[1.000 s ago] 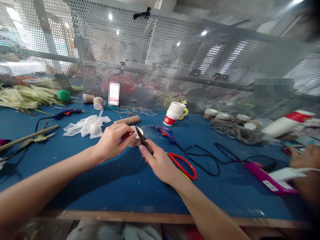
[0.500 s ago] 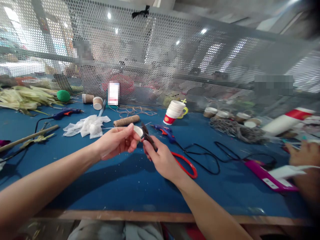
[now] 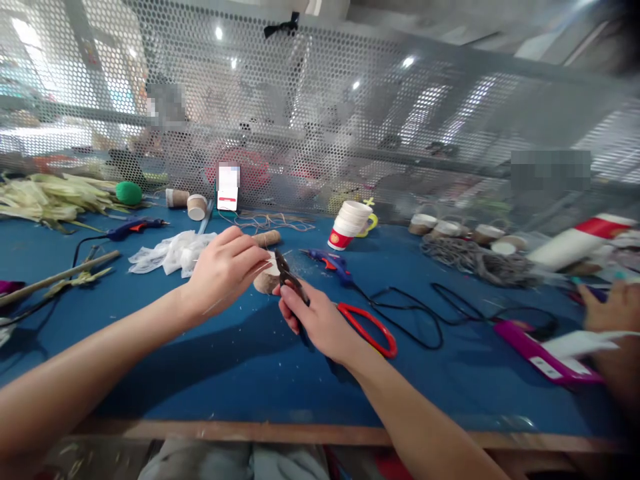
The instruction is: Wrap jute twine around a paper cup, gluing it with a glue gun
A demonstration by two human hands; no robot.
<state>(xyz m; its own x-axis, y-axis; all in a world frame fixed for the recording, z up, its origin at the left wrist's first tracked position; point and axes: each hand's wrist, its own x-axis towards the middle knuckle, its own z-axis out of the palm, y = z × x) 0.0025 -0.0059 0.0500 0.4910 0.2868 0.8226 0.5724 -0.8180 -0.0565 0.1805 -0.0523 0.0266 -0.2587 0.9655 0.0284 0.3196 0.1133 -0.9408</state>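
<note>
My left hand (image 3: 225, 270) is closed, back of the hand up, at the near left side of a small twine-wrapped cup (image 3: 267, 281); its fingertips are at the rim, and what they pinch is too small to make out. Dark-jawed pliers (image 3: 293, 280) are gripped in my right hand (image 3: 313, 313), their tips touching the cup's rim. Behind my left hand lies a roll of brown twine (image 3: 267, 238), partly hidden. White lace fabric (image 3: 173, 253) lies to the left.
Glue guns (image 3: 335, 265) (image 3: 133, 228) lie either side of my hands. Red-handled scissors (image 3: 370, 330) are beside my right wrist. Stacked paper cups (image 3: 349, 225) stand behind. A purple power strip (image 3: 540, 353) and another person's hand (image 3: 613, 307) are at right.
My left hand has turned over, back now up, and sits above and left of the cup. The cup has dropped lower and tilted, showing its twine side. My right hand with the pliers moved slightly left.
</note>
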